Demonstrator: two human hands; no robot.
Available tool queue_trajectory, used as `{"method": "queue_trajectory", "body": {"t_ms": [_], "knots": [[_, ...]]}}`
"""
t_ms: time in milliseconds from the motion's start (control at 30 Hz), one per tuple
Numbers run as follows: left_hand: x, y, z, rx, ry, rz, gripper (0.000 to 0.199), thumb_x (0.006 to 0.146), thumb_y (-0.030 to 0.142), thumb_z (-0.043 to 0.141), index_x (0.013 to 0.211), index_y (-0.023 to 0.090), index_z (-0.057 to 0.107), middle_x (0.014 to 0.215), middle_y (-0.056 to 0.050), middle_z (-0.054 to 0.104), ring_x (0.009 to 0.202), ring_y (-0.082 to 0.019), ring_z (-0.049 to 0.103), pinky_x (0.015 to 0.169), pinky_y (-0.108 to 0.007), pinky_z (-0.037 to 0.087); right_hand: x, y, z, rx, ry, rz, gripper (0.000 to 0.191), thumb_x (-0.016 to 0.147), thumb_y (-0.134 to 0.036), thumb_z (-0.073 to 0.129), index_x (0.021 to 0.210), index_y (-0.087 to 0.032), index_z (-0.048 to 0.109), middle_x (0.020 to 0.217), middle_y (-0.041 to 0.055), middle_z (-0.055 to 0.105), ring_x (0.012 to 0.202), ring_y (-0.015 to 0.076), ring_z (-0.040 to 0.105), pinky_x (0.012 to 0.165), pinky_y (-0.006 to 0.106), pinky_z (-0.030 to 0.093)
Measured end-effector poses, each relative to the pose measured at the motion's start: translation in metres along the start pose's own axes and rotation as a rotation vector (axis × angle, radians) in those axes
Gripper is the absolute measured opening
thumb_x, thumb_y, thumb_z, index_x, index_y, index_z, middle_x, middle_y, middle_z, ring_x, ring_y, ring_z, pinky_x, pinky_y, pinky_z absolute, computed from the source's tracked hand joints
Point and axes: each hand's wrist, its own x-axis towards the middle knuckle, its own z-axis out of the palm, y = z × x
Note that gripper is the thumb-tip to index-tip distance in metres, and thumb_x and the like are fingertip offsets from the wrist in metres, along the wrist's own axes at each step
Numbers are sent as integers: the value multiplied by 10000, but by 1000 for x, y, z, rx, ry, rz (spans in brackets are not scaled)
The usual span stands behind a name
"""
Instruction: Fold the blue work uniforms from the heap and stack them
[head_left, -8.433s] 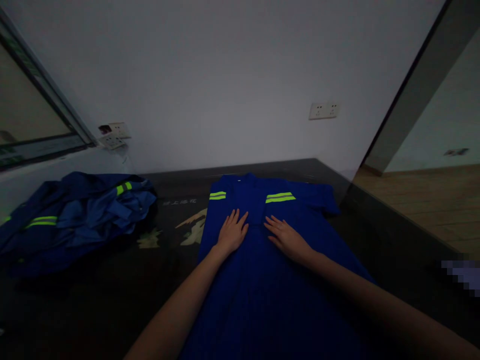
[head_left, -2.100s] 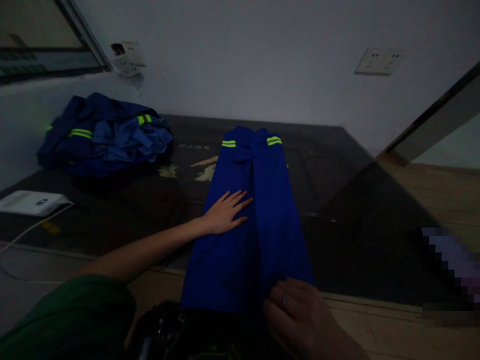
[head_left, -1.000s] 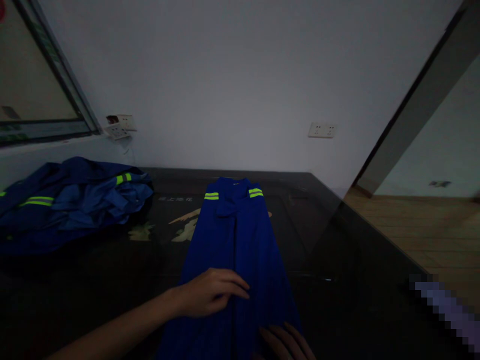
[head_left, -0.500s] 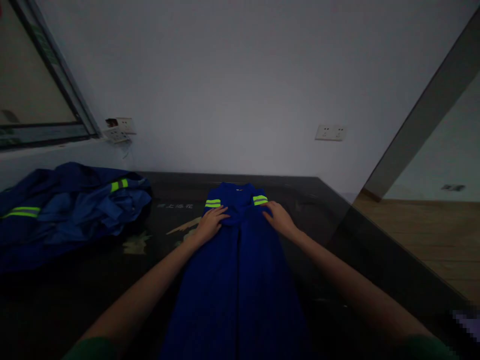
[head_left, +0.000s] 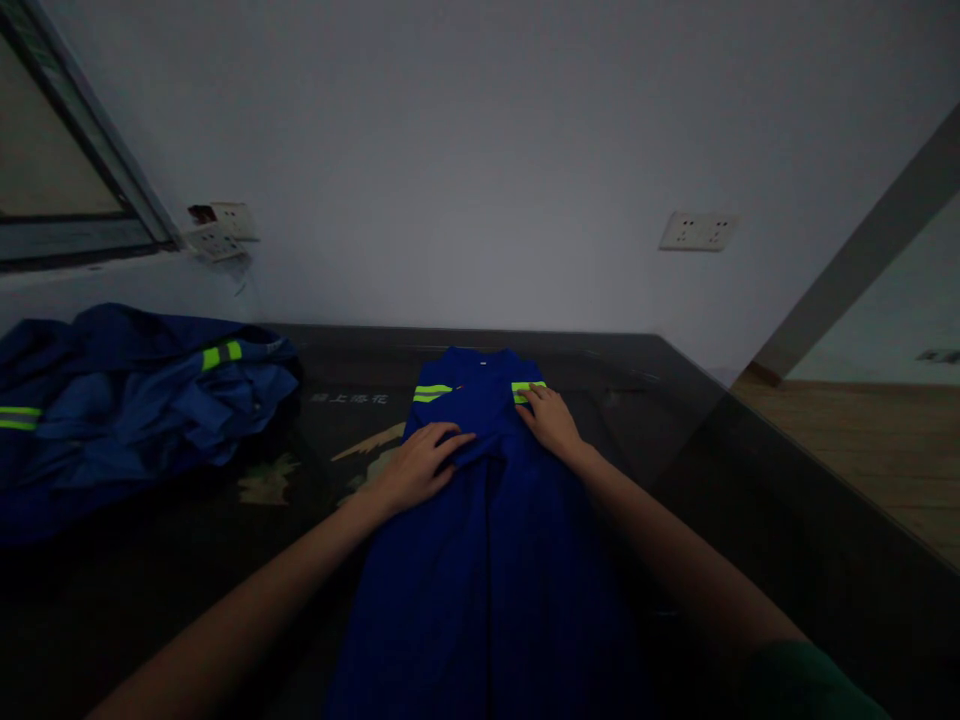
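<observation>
"Garment (head_left: 536, 540)?"
"Lying on the table (head_left: 720, 520). Left hand (head_left: 421, 465) half-curled over it, pinch undetermined; right hand (head_left: 553, 418) open upon it."
"Handling?"
"Judged light, soft, unbreakable. Recommended hold: both side edges."

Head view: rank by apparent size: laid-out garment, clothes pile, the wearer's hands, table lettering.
1. Garment, cut off at bottom
2. Pile, cut off at left
3. Left hand and right hand: too close to rank
4. Lettering
</observation>
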Motion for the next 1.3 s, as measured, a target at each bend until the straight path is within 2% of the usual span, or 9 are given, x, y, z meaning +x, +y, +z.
{"method": "queue_trajectory", "body": {"t_ms": [133, 367, 567, 667, 733, 867, 967, 1133, 1300], "knots": [[13, -1, 5, -104, -90, 18, 644, 842, 103, 512, 1440, 291, 361, 1510, -71, 355, 1393, -230, 322, 1118, -448, 331, 5, -11, 4, 4, -64, -8, 461, 976, -419, 384, 1356, -188, 503, 1437, 135, 461, 1328, 272, 398, 1080, 442, 300], [14, -6, 21, -102, -214, -60, 588, 870, 112, 482, 1429, 270, 394, 1519, -75, 362, 1413, -217, 302, 1161, -463, 243, 46, -4, 4, 19, -57, 126, 441, 999, -329, 301, 1350, -143, 492, 1384, 122, 517, 1280, 206, 445, 1078, 334, 311], [14, -1, 14, -93, -256, -78, 667, 833, 129, 519, 1453, 304, 347, 1547, -60, 308, 1431, -231, 255, 1163, -469, 218, 82, 19, 26, -29, -163, 292, 477, 994, -362, 280, 1386, -155, 458, 1489, 141, 390, 1386, 314, 292, 1089, 630, 177], [15, -1, 13, -61, -265, -97, 666, 838, 159, 520, 1456, 324, 332, 1563, -45, 270, 1445, -236, 212, 1167, -488, 181, 89, 32, 36, -37, -201, 396, 528, 996, -419, 225, 1461, -201, 349, 1558, 102, 266, 1439, 323, 143, 1076, 680, 123], [15, -2, 15, -39, -254, -117, 663, 842, 153, 509, 1454, 334, 330, 1565, -37, 266, 1450, -236, 196, 1168, -506, 159, 93, 40, 37, -45, -159, 445, 537, 993, -427, 229, 1450, -184, 369, 1531, 124, 320, 1429, 333, 166, 1067, 688, 140], [14, -3, 20, -22, -171, -168, 666, 831, 78, 471, 1443, 310, 355, 1531, -49, 343, 1436, -235, 238, 1161, -536, 164, 106, 55, 34, -58, 22, 390, 443, 978, -320, 317, 1354, -168, 498, 1393, 161, 491, 1323, 314, 353, 1052, 581, 288], [14, -6, 23, -15, -114, -169, 673, 813, 48, 461, 1436, 286, 368, 1509, -62, 377, 1424, -243, 266, 1156, -551, 179, 119, 64, 31, -20, 42, 344, 402, 972, -300, 351, 1318, -228, 542, 1353, 130, 514, 1251, 290, 414, 983, 458, 399], [16, 0, 10, -63, -75, -19, 761, 765, 32, 471, 1460, 301, 316, 1492, -51, 394, 1416, -248, 276, 1164, -575, 142, 138, 77, 36, 16, -14, 370, 291, 935, -396, 474, 1148, -283, 638, 1275, 113, 527, 1191, 312, 442, 910, 462, 432], [17, 44, -6, -192, -120, 196, 754, 771, 110, 524, 1457, 349, 323, 1503, -18, 384, 1419, -271, 271, 1170, -600, 80, 146, 88, 45, 9, -27, 363, 241, 931, -351, 503, 1132, -251, 591, 1267, 109, 513, 1195, 294, 426, 915, 466, 419]]}}
